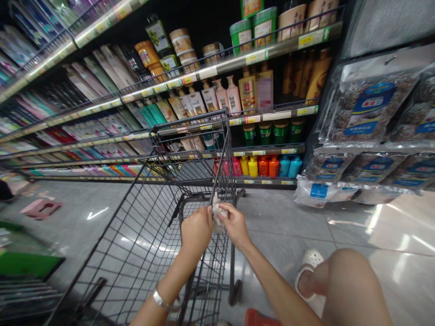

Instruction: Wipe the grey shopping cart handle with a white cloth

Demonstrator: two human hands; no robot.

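A black wire shopping cart [136, 213] stands before me. My left hand [197, 228] is closed over its side rail, knuckles up; its fingertips are hidden. Right beside it, my right hand [237, 226] pinches a crumpled whitish cloth [218, 219] between thumb and fingers. The cloth lies against the cart's rail and wires, and it touches or nearly touches the left fist.
Shelves [200, 74] of bottles and jars rise behind the cart. Packs of wire scourers [369, 102] hang at right. A pink stool [41, 208] stands on the floor [275, 217] at left, near a green box [29, 262]. My bent leg [355, 280] is lower right.
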